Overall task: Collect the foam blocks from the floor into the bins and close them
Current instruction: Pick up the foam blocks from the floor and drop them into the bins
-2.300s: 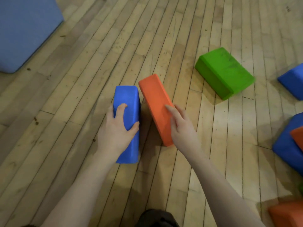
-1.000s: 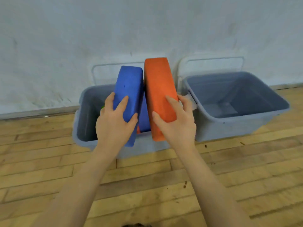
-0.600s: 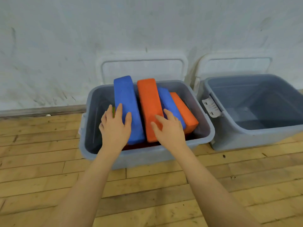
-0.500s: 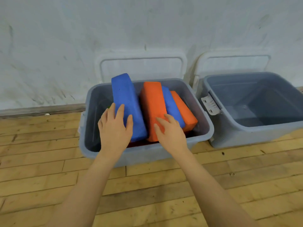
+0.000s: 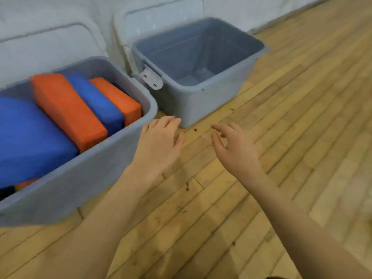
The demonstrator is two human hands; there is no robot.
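Observation:
A grey bin (image 5: 84, 178) at the left holds several foam blocks: a large blue block (image 5: 26, 141), an orange block (image 5: 66, 109), a narrower blue block (image 5: 96, 99) and another orange block (image 5: 118, 97). A second grey bin (image 5: 203, 97) to its right has nothing in it. My left hand (image 5: 159, 146) hovers open just outside the full bin's right corner, holding nothing. My right hand (image 5: 235, 148) hangs over the wooden floor in front of the second bin, fingers loosely curled, also holding nothing.
Two white lids (image 5: 50, 45) (image 5: 161, 19) lean against the white wall behind the bins. A white tag (image 5: 152, 78) hangs at the second bin's near-left corner. Plank floor (image 5: 291, 137) stretches to the right and toward me.
Both hands have let go of the blue and orange blocks, which now lie in the left bin. The hands pulled back out and to the right; the view swung right.

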